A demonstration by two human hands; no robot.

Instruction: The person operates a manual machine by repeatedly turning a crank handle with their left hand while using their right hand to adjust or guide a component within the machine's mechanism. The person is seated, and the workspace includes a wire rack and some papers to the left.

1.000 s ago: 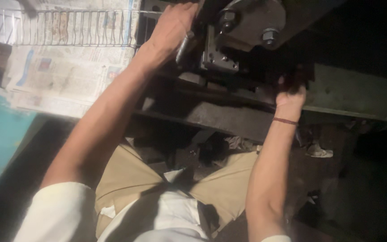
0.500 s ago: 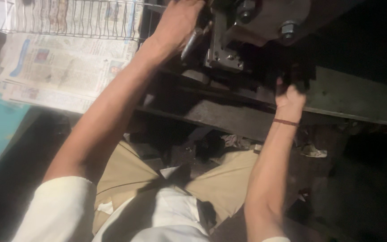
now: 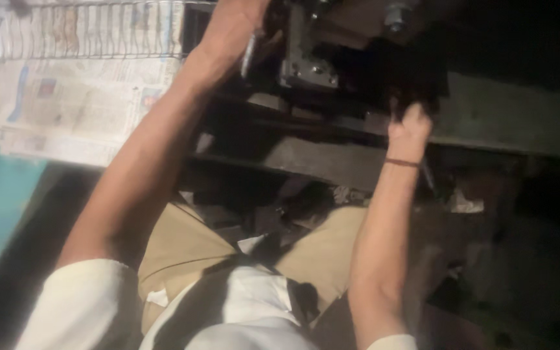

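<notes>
head view — looking down, close over arms, facing the dark machine [image 3: 332, 58]

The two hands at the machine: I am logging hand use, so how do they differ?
The left hand reaches higher, partly cut off by the picture's top edge; the right hand is lower and fully visible. The right wrist wears a thin dark band; the left shows none. The left touches a slim metal piece. Both meet the dark machine.

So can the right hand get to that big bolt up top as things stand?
Probably yes. The right hand is raised against the dark machine, just below and beside the bolt. Nothing visible lies between them, though that area is dim.
</notes>
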